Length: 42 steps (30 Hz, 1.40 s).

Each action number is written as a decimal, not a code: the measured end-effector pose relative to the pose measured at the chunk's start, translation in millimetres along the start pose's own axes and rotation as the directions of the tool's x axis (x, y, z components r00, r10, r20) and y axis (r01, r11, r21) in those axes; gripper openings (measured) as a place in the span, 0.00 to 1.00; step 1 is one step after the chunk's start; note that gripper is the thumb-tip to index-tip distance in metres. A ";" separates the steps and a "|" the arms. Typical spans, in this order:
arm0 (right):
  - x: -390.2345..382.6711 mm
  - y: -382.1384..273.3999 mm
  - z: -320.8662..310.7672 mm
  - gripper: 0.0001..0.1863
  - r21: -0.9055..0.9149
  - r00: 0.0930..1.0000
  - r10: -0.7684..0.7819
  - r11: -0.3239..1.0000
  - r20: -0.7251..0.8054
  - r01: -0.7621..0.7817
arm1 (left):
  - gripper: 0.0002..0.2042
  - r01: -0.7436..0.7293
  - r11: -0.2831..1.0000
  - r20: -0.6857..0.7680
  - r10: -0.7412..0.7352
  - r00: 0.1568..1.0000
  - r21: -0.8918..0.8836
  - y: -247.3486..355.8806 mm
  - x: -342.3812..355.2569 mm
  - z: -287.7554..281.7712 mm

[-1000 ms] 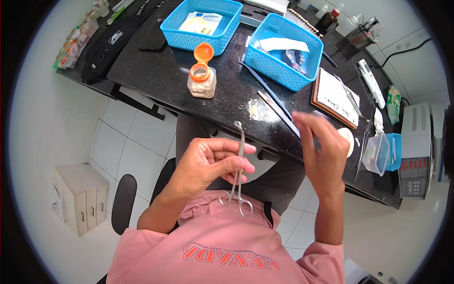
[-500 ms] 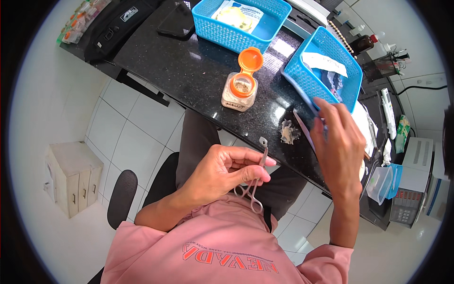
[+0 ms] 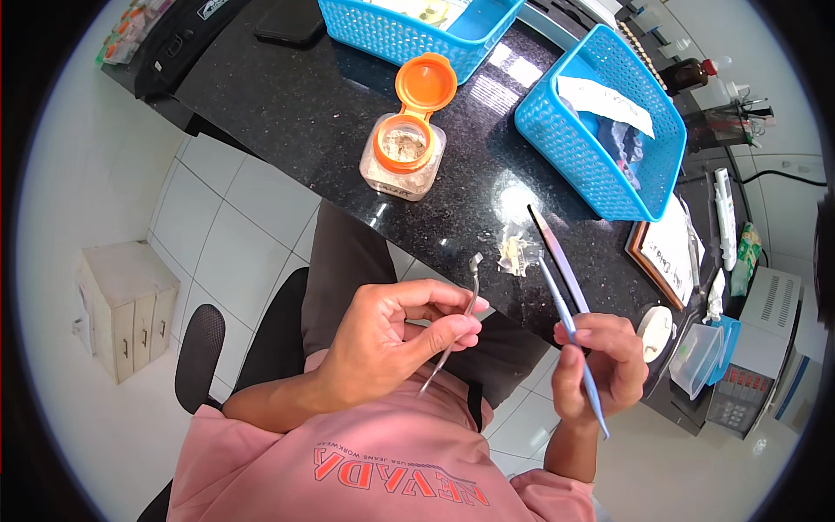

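Note:
My left hand (image 3: 396, 335) pinches slim ring-handled forceps (image 3: 473, 291) between thumb and fingers, above my lap. A small greyish-white piece (image 3: 476, 259), too small to identify, sits at the forceps' tip. In my right hand (image 3: 609, 361) is a slender light-blue instrument (image 3: 557, 291), its thin tip pointing away toward crumpled pale scraps (image 3: 513, 256) near the table edge. Just beyond it lies a flat tapered metal tool (image 3: 561, 261). A clear jar (image 3: 383, 177) of beige powder stands farther left, its orange flip lid (image 3: 426, 84) raised.
Blue perforated baskets stand behind: one (image 3: 383, 36) at the far middle, another (image 3: 583, 165) to the right with paper and a packet. A wood-edged board (image 3: 657, 270) and a round cream piece (image 3: 656, 334) lie right. A black phone (image 3: 289, 24) rests far left.
My right hand has come back from the right basket toward me, bringing the blue instrument in front. My left hand has turned the forceps slightly. The view has shifted.

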State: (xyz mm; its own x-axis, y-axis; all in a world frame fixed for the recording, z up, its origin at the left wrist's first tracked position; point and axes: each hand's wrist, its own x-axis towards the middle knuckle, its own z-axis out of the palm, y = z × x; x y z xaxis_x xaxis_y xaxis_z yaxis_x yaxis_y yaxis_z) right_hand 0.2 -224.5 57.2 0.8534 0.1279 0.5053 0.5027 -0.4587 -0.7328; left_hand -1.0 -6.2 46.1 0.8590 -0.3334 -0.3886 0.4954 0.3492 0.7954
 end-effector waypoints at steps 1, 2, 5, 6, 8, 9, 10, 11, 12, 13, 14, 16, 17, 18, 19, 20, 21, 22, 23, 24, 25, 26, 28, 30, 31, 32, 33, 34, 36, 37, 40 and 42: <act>2.4 2.5 -1.1 0.10 -0.010 0.999 -0.002 1.000 0.037 0.003 | 0.10 0.021 1.000 -0.015 -0.021 1.000 -0.021 1.7 1.1 2.9; 3.6 5.3 -1.5 0.10 0.003 0.999 0.002 1.000 0.035 -0.002 | 0.10 0.025 1.000 -0.027 -0.026 0.999 -0.013 3.4 2.2 5.5; 6.0 5.4 1.2 0.11 0.006 0.998 -0.024 1.000 0.055 0.024 | 0.09 0.066 0.997 -0.034 -0.067 0.997 -0.048 7.5 2.8 5.2; 5.9 4.7 1.1 0.11 0.005 0.998 -0.004 1.000 0.066 0.003 | 0.09 0.078 0.997 -0.031 -0.078 0.996 -0.020 9.6 3.2 5.8; 6.4 4.5 1.2 0.11 0.007 0.997 0.021 1.000 0.079 -0.021 | 0.09 0.094 0.996 -0.033 -0.093 0.995 0.008 12.6 4.5 6.1; 6.8 4.7 0.9 0.11 -0.003 0.996 0.020 1.000 0.090 -0.019 | 0.09 0.113 0.993 -0.019 -0.113 0.993 0.014 13.7 5.6 6.2; 7.2 4.8 0.6 0.11 -0.013 0.995 0.019 1.000 0.101 -0.017 | 0.09 0.133 0.991 -0.005 -0.133 0.991 0.020 13.8 6.5 6.2; 7.5 4.6 0.5 0.11 -0.012 0.994 0.021 1.000 0.103 -0.020 | 0.09 0.136 0.991 -0.007 -0.136 0.991 0.019 12.9 7.3 6.3; 7.9 4.4 0.7 0.11 -0.013 0.995 0.021 1.000 0.099 -0.020 | 0.09 0.126 0.992 -0.004 -0.126 0.992 0.016 11.8 8.2 6.4; 8.0 4.4 0.9 0.11 -0.014 0.995 0.021 1.000 0.095 -0.019 | 0.09 0.116 0.993 -0.002 -0.116 0.993 0.014 11.1 8.9 6.3; 7.6 4.7 1.0 0.11 -0.013 0.995 0.022 1.000 0.096 -0.021 | 0.09 0.117 0.993 -0.003 -0.117 0.993 0.013 11.8 9.4 6.1; 7.4 5.2 1.2 0.11 0.003 0.996 0.020 1.000 0.083 -0.021 | 0.09 0.130 0.991 0.013 -0.131 0.991 0.041 14.5 10.8 5.8; 7.6 5.4 1.2 0.11 0.004 0.996 0.020 1.000 0.084 -0.020 | 0.09 0.130 0.991 0.011 -0.130 0.991 0.041 14.2 11.0 5.9; 7.6 5.5 1.3 0.10 0.005 0.996 0.016 1.000 0.085 -0.017 | 0.10 0.132 0.991 0.008 -0.132 0.991 0.033 13.7 11.1 6.2; 7.6 5.6 1.2 0.10 0.007 0.996 0.012 1.000 0.087 -0.013 | 0.10 0.134 0.991 0.004 -0.134 0.991 0.025 13.4 11.2 6.5; 7.5 5.7 1.1 0.10 0.008 0.996 0.011 1.000 0.087 -0.012 | 0.10 0.133 0.991 0.002 -0.133 0.991 0.025 13.4 11.4 6.9; 7.5 5.9 1.1 0.10 0.004 0.996 0.012 1.000 0.090 -0.012 | 0.10 0.139 0.990 0.000 -0.139 0.990 0.021 13.6 11.4 7.0; 7.4 6.2 1.1 0.10 0.000 0.996 0.012 1.000 0.093 -0.012 | 0.10 0.145 0.989 -0.002 -0.145 0.989 0.017 13.7 11.3 7.1; 6.9 6.8 0.6 0.10 0.004 0.995 0.010 1.000 0.095 -0.010 | 0.10 0.144 0.989 -0.006 -0.144 0.990 0.017 13.6 11.2 7.0; 6.2 7.4 -0.5 0.10 0.013 0.996 -0.003 1.000 0.084 0.002 | 0.10 0.135 0.991 -0.003 -0.135 0.991 0.023 13.1 11.4 6.9; 5.9 7.6 -1.1 0.09 0.022 0.997 -0.016 1.000 0.074 0.014 | 0.10 0.127 0.991 -0.001 -0.127 0.992 0.030 12.5 11.4 6.7; 5.8 6.1 0.5 0.09 0.025 0.997 -0.019 1.000 0.076 0.017 | 0.10 0.124 0.992 -0.005 -0.124 0.992 0.028 11.3 11.4 6.3; 6.4 0.9 5.0 0.09 0.158 0.998 0.045 0.987 -0.033 -0.039 | 0.10 0.081 0.995 0.002 -0.081 0.997 0.062 9.6 11.4 5.9; 7.9 -1.7 4.3 0.10 0.174 1.000 0.029 0.984 -0.005 -0.028 | 0.10 0.109 0.993 -0.001 -0.109 0.994 0.055 11.9 11.1 6.1; 8.4 -2.2 4.5 0.10 0.188 1.000 0.016 0.982 0.019 -0.019 | 0.10 0.140 0.989 -0.001 -0.140 0.990 0.051 13.3 11.0 6.1; 7.5 -1.4 6.2 0.10 0.186 1.000 0.009 0.982 0.022 -0.013 | 0.10 0.136 0.990 -0.006 -0.135 0.991 0.048 15.1 11.2 5.6; 7.3 -0.6 7.7 0.10 0.189 1.000 0.005 0.982 0.028 -0.010 | 0.10 0.169 0.985 0.014 -0.170 0.985 0.044 16.9 11.6 5.0; 7.4 0.1 9.1 0.10 0.186 0.999 0.011 0.982 0.034 -0.017 | 0.10 0.202 0.979 0.035 -0.203 0.978 0.041 17.6 11.7 4.5; 5.6 1.0 9.0 0.09 0.167 0.999 0.008 0.986 0.038 -0.014 | 0.10 0.198 0.980 0.036 -0.198 0.979 0.011 16.0 11.8 3.9; 5.4 0.5 8.2 0.09 0.167 0.999 0.006 0.986 0.042 -0.013 | 0.10 0.198 0.980 0.043 -0.198 0.979 -0.014 15.6 11.8 3.7; 6.5 -0.4 7.5 0.09 0.168 0.999 0.005 0.986 0.047 -0.013 | 0.10 0.200 0.979 0.039 -0.199 0.979 -0.044 15.1 11.5 3.9; 7.4 -0.6 8.0 0.09 0.171 0.998 0.006 0.985 0.058 -0.016 | 0.10 0.194 0.980 0.037 -0.193 0.981 -0.043 14.4 11.7 3.9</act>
State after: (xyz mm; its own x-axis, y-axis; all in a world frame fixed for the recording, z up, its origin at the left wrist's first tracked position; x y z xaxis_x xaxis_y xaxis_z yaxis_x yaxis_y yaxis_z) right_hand 7.3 -216.2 57.7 0.8630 0.1759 0.4736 0.5052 -0.3037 -0.8078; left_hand 15.6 -8.4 54.8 0.7419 -0.4264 -0.5174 0.6580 0.3151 0.6839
